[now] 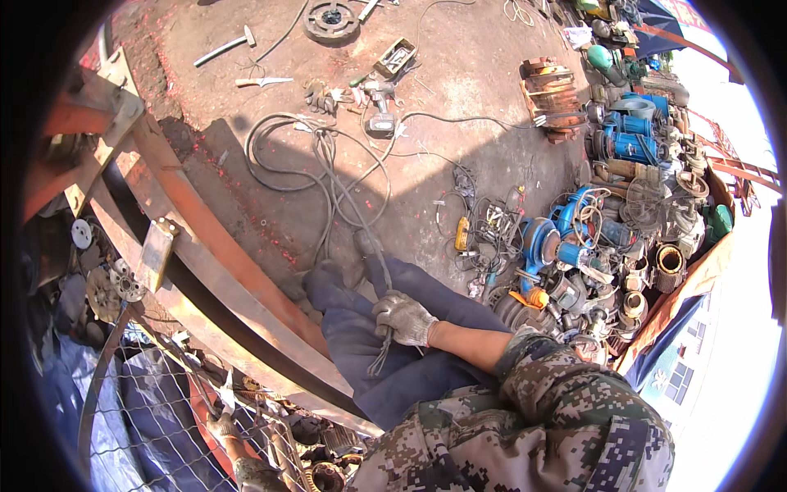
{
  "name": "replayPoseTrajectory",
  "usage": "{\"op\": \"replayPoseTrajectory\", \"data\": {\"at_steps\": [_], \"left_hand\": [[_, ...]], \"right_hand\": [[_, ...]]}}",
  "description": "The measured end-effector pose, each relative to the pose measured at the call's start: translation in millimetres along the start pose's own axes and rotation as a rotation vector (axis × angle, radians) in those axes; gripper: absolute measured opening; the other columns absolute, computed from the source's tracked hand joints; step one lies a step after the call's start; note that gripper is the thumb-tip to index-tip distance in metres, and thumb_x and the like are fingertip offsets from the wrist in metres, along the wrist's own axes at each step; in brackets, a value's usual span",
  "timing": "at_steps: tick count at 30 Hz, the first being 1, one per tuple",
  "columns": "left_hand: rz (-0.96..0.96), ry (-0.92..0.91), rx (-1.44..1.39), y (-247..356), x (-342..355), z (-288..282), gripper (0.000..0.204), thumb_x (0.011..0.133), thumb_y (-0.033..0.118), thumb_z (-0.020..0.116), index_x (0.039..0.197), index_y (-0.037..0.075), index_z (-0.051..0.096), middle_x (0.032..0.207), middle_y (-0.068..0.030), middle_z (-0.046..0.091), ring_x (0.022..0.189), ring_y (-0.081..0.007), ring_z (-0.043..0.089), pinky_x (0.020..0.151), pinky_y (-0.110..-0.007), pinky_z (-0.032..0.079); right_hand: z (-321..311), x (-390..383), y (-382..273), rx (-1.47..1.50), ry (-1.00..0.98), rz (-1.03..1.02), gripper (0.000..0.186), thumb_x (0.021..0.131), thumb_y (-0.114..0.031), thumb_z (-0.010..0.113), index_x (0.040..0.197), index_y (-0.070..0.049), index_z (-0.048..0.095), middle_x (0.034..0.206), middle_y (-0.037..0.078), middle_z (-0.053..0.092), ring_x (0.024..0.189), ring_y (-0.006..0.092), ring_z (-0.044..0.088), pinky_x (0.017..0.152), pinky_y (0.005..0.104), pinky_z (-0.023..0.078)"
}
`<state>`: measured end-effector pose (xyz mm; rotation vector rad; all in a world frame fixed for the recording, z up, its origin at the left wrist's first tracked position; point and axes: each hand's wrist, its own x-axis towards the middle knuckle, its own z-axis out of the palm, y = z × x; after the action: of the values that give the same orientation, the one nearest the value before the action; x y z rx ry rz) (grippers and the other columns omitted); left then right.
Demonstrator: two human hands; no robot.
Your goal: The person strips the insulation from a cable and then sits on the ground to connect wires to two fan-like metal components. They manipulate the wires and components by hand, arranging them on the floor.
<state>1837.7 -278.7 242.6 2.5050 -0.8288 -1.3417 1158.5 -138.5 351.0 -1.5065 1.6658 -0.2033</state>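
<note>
Over the person's dark blue trousers point(361, 328), the right hand point(403, 318), in a pale work glove, was closed around a grey cable point(330, 168). The fist seemed to be placed near the end in order to gather the strands together, and a short tail of them hung below it. Low at the left, beside the wire mesh point(147, 418), was the left hand point(221, 426), also gloved; a pale pointed object point(227, 392) showed near it, but I could not tell whether the hand was grasping anything. Between the two hands ran a reddish steel beam point(225, 246).

From the right fist the cable went forward to the ground, where it lay in wide, loose loops, perhaps so that it would not kink. It looked dull, flexible and rather thick, with several lengths crossing in the middle, partly in shadow.

Just beyond the loops lay a cordless drill point(379, 102) and dark gloves point(318, 96), probably left there for easy reach. Farther were a knife point(264, 81), a hammer point(223, 51) and a round metal wheel point(332, 20). At the right, blue pumps point(537, 242) stood crowded among other machine parts, likely to save space.
</note>
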Motion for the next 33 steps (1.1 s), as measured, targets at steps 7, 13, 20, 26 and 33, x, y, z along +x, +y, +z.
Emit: {"op": "replayPoseTrajectory", "data": {"at_steps": [7, 13, 20, 26, 33], "left_hand": [[0.120, 0.095, 0.147, 36, -49, 3, 0.023, 0.093, 0.002, 0.073, 0.116, 0.003, 0.074, 0.100, -0.0135, 0.078, 0.088, -0.0257, 0.076, 0.080, -0.041, 0.061], [-0.034, 0.258, 0.502, 52, -116, 13, 0.029, 0.094, 0.027, 0.081, 0.115, 0.008, 0.077, 0.109, -0.0222, 0.080, 0.106, -0.0420, 0.077, 0.091, -0.049, 0.059], [-0.235, 0.294, 0.410, -8, -216, 25, 0.034, 0.093, 0.011, 0.066, 0.125, 0.008, 0.076, 0.117, -0.0246, 0.079, 0.115, -0.0433, 0.075, 0.097, -0.049, 0.057], [-0.318, 0.177, 0.447, -73, -346, 21, 0.044, 0.097, 0.023, 0.069, 0.139, 0.010, 0.073, 0.128, -0.0254, 0.078, 0.125, -0.0435, 0.073, 0.104, -0.050, 0.057], [-0.420, 0.040, 0.357, -185, -478, 63, 0.037, 0.091, 0.011, 0.067, 0.126, 0.007, 0.080, 0.119, -0.0236, 0.081, 0.117, -0.0376, 0.077, 0.098, -0.044, 0.059]], "right_hand": [[9, 2, 2, 0.157, 0.126, -0.016, 0.007, 0.086, -0.012, 0.075, 0.092, -0.013, 0.079, 0.106, 0.009, 0.077, 0.113, 0.0350, 0.072, 0.103, 0.0486, 0.055], [-29, 9, 49, 0.133, 0.034, -0.108, 0.021, 0.096, -0.001, 0.068, 0.115, -0.006, 0.076, 0.100, 0.015, 0.074, 0.084, 0.0278, 0.075, 0.073, 0.0397, 0.060], [-95, 17, 73, 0.135, -0.021, -0.124, 0.025, 0.095, 0.005, 0.063, 0.115, -0.003, 0.075, 0.095, 0.008, 0.071, 0.085, 0.0181, 0.072, 0.072, 0.0314, 0.059], [-114, 37, 88, 0.108, 0.017, -0.109, 0.014, 0.093, -0.009, 0.074, 0.106, -0.004, 0.078, 0.105, 0.014, 0.077, 0.098, 0.0324, 0.075, 0.086, 0.0404, 0.060], [-149, 64, 35, -0.093, -0.054, -0.263, 0.019, 0.095, -0.020, 0.079, 0.105, -0.004, 0.079, 0.109, 0.018, 0.079, 0.106, 0.0362, 0.076, 0.091, 0.0432, 0.059]]}}
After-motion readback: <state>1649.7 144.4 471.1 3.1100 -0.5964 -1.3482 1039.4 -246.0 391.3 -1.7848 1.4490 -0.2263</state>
